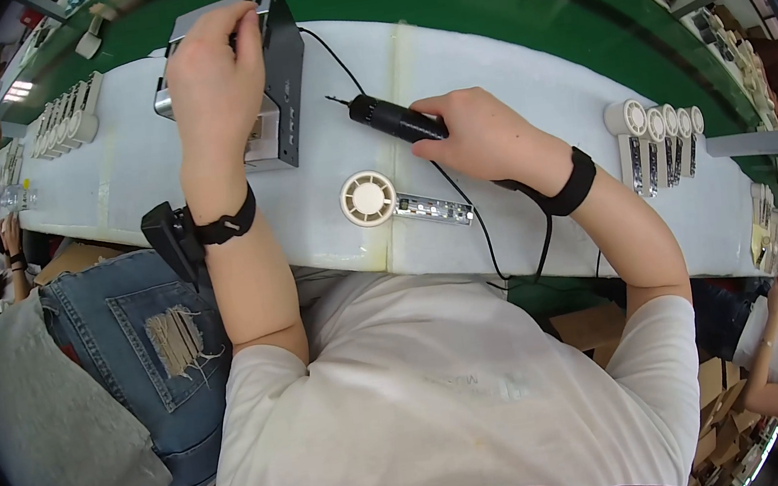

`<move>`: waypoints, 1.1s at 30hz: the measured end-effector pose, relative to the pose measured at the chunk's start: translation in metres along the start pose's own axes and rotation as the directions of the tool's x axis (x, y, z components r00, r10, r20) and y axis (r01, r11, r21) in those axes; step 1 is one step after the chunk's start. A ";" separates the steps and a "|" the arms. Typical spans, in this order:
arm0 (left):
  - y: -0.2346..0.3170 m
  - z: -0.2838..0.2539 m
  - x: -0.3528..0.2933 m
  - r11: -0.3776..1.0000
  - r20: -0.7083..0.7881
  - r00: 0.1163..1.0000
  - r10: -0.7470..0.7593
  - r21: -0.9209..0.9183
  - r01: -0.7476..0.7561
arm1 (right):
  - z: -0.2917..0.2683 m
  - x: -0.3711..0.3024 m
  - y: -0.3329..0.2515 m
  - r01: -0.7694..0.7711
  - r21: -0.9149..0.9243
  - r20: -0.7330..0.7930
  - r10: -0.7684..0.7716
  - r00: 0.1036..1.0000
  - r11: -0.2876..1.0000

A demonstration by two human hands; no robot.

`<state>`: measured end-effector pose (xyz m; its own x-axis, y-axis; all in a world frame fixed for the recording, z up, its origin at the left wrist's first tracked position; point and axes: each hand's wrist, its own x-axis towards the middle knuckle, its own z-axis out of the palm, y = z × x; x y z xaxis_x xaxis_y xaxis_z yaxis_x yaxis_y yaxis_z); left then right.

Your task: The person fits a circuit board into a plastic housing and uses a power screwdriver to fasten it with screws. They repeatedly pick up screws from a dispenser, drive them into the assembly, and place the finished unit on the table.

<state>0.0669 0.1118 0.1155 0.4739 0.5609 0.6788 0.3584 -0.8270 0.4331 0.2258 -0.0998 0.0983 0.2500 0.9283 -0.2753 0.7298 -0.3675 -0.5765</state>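
My right hand (492, 135) is closed around a black electric screwdriver (391, 119), whose bit points left toward a grey metal box (290, 66). Over the top of that box is my left hand (215, 75), its fingers bent and pressed together. Whatever they may pinch is too small or hidden to make out. On the white table covering between my arms lies a cream handheld fan (367, 198), round head up, its handle open and showing shiny inner parts (435, 208). Neither hand touches it.
More cream fans stand in rows at the right (656, 137) and far left (68, 122). The screwdriver's black cord (478, 217) hangs over the near table edge. A green surface (476, 4) runs behind the white covering (525, 81). Other people sit at both sides.
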 end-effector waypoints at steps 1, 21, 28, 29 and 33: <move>0.000 0.001 0.000 1.000 -0.007 1.000 0.003 0.004 -0.003 | 0.003 0.004 0.001 0.000 -0.029 0.007 0.000 1.000 1.000; 0.053 0.034 -0.004 0.918 0.312 0.871 0.380 -0.239 -0.315 | -0.028 -0.090 0.033 -0.390 -0.009 -0.075 0.388 0.919 0.921; 0.069 0.076 -0.015 0.925 0.720 0.589 0.368 -0.221 -0.308 | -0.024 -0.109 0.039 -0.394 0.038 -0.099 0.396 0.913 0.918; 0.069 0.082 -0.018 0.923 0.723 0.582 0.373 -0.226 -0.312 | -0.024 -0.112 0.039 -0.393 0.035 -0.113 0.394 0.912 0.919; 0.074 0.100 -0.025 0.912 0.740 0.544 0.395 -0.246 -0.328 | -0.018 -0.133 0.045 -0.370 0.057 -0.125 0.374 0.919 0.927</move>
<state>0.1614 0.0406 0.0711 0.9948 0.0062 0.1017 -0.0266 -0.9477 0.3179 0.2369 -0.2387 0.1232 0.5821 0.7227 -0.3726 0.5482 -0.6873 -0.4766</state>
